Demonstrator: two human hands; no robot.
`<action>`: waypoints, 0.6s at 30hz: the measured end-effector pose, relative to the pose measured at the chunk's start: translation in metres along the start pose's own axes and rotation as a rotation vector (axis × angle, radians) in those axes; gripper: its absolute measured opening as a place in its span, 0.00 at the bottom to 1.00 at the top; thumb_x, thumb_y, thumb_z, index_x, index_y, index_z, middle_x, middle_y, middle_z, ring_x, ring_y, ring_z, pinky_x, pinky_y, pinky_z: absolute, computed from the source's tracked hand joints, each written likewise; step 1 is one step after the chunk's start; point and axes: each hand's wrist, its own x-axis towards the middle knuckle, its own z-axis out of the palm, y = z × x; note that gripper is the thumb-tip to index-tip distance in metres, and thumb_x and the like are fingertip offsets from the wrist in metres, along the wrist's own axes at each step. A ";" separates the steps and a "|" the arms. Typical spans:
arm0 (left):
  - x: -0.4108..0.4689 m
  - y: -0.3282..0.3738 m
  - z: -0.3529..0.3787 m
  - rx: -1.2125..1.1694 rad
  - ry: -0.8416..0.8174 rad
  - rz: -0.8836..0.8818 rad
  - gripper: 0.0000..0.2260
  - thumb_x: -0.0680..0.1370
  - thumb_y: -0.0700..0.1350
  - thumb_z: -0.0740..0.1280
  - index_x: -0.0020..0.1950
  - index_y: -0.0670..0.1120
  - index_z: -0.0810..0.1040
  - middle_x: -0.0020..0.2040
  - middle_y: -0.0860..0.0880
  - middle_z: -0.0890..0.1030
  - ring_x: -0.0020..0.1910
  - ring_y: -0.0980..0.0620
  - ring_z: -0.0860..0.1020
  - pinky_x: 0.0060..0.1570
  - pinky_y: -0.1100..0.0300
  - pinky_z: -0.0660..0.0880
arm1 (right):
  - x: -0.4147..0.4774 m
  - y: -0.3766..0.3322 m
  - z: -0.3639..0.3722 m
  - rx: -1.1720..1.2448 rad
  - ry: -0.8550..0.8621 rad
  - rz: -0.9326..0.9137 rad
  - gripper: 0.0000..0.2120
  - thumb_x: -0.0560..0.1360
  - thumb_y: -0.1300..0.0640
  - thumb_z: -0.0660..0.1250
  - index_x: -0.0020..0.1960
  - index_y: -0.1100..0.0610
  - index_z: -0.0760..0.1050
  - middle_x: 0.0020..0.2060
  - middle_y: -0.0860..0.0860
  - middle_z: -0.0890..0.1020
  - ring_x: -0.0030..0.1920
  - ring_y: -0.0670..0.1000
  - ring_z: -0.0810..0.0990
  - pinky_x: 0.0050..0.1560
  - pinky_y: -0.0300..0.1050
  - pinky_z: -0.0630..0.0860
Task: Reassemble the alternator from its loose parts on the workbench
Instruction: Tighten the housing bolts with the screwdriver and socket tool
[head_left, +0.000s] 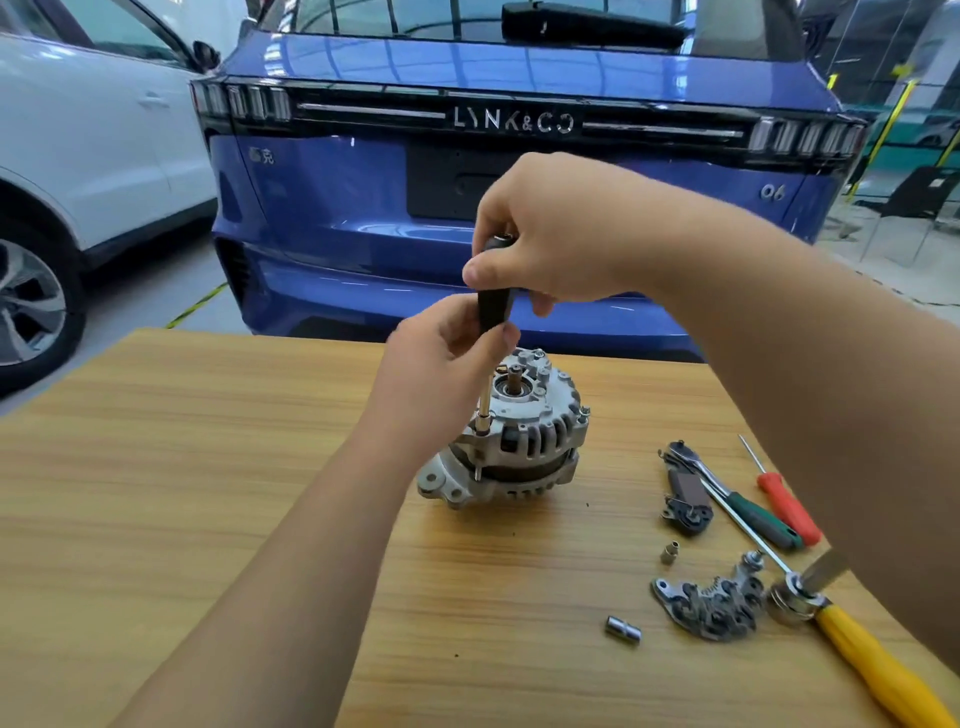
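Wood-grain workbench carries all parts. Nearest the operator, at the right edge, lies a yellow-handled tool, its head just beside the rectifier plate. A loose socket lies left of the plate, and a smaller sleeve stands a little beyond it. Farther back on the right lie the black brush holder, a green-handled screwdriver and a red-handled screwdriver, the two handles side by side.

The alternator stands at bench centre, rear housing upward, with the shaft end and rear bearing exposed. Both housing halves are mated around the stator. A nut driver stands upright on a fastener at the left rim of the rear housing. The left hand pinches the lower end of the black handle. The right hand is curled around the top of the same handle.

Assessed status: the body is closed and fastener tightening is the step in hand. The rectifier plate and brush holder are not yet fitted, so roughly half of the assembly appears to remain.

Beyond the bench stand a blue car and, to the left, a white car
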 end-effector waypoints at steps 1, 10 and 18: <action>-0.002 0.003 0.009 -0.001 0.016 -0.043 0.02 0.78 0.49 0.68 0.49 0.55 0.76 0.38 0.57 0.81 0.37 0.62 0.78 0.35 0.68 0.73 | 0.002 -0.001 0.005 -0.056 0.053 0.038 0.12 0.76 0.45 0.66 0.45 0.53 0.79 0.27 0.49 0.82 0.28 0.45 0.81 0.28 0.40 0.69; 0.036 0.015 0.007 -0.309 -0.380 -0.327 0.13 0.73 0.39 0.64 0.28 0.48 0.70 0.22 0.52 0.65 0.22 0.53 0.63 0.28 0.58 0.67 | 0.001 0.000 0.032 0.162 0.257 -0.037 0.20 0.80 0.45 0.60 0.33 0.53 0.69 0.30 0.49 0.72 0.32 0.48 0.68 0.34 0.46 0.64; 0.029 0.015 0.026 0.238 -0.111 -0.197 0.15 0.74 0.35 0.59 0.29 0.47 0.63 0.23 0.52 0.64 0.21 0.55 0.63 0.21 0.67 0.56 | 0.010 -0.007 0.047 0.008 0.388 0.137 0.20 0.79 0.47 0.58 0.32 0.55 0.67 0.30 0.52 0.73 0.30 0.53 0.69 0.29 0.45 0.61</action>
